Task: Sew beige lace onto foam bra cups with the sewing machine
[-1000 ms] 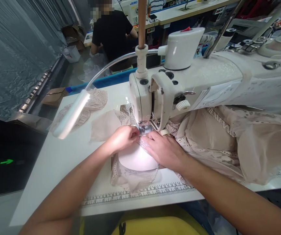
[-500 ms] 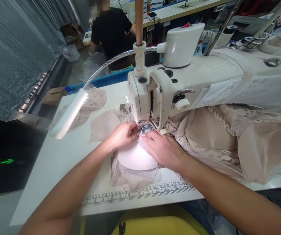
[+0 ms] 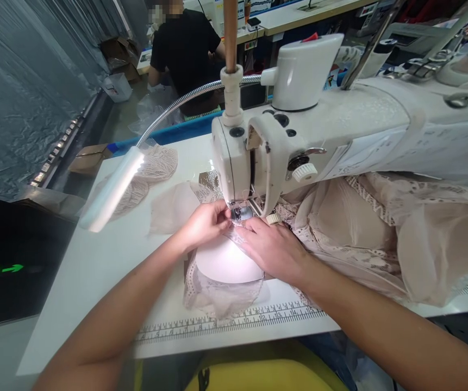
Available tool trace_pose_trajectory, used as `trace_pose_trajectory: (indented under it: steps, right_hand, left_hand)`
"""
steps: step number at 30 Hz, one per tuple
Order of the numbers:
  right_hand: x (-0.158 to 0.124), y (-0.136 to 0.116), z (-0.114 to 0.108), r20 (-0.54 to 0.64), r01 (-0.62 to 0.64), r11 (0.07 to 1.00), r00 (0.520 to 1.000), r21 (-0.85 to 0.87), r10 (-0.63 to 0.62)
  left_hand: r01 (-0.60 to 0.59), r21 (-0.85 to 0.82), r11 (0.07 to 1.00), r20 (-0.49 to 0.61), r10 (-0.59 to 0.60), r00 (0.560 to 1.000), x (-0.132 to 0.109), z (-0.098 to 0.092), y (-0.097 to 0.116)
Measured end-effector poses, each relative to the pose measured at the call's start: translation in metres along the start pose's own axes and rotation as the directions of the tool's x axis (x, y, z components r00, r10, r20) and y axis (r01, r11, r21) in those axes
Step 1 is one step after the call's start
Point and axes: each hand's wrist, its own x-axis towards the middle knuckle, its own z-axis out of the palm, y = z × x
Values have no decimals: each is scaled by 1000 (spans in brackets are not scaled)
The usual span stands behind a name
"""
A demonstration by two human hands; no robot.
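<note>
A white sewing machine [image 3: 323, 130] stands on a white table [image 3: 95, 260]. Under its presser foot [image 3: 239, 213] lies beige lace fabric [image 3: 221, 288] with a pale padded cup [image 3: 225, 263] on it. My left hand [image 3: 203, 224] is curled, its fingertips pinching the lace just left of the presser foot. My right hand [image 3: 272, 244] lies on the lace right of the foot, fingers pressed down flat and pointing at the needle.
A gooseneck lamp [image 3: 109, 190] hangs over the table's left. More lace pieces [image 3: 156, 165] lie behind it, and a heap of beige fabric [image 3: 400, 233] sits under the machine arm. A printed ruler [image 3: 234, 320] runs along the front edge. A person in black [image 3: 185, 49] sits behind.
Both hands and the lace have crept slightly farther toward the presser foot. The view has shifted a little; otherwise nothing differs.
</note>
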Motion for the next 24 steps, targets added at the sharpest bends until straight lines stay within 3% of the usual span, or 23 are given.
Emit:
trace_pose_trajectory:
  steps: [4,12,24]
  right_hand:
    - [-1,0,0,-8,1,1000,1000,0,-1]
    - [0,-1,0,12,-16,1000,1000,0,16]
    - [1,-1,-3,63,-54,997,997,59,50]
  left_hand:
    - [-42,-9,999,-51,42,998,1,2,-1]
    - [-102,242,965,-137,138,981,-1,5,8]
    - [-218,456,863,-95,291,952,-3,2,7]
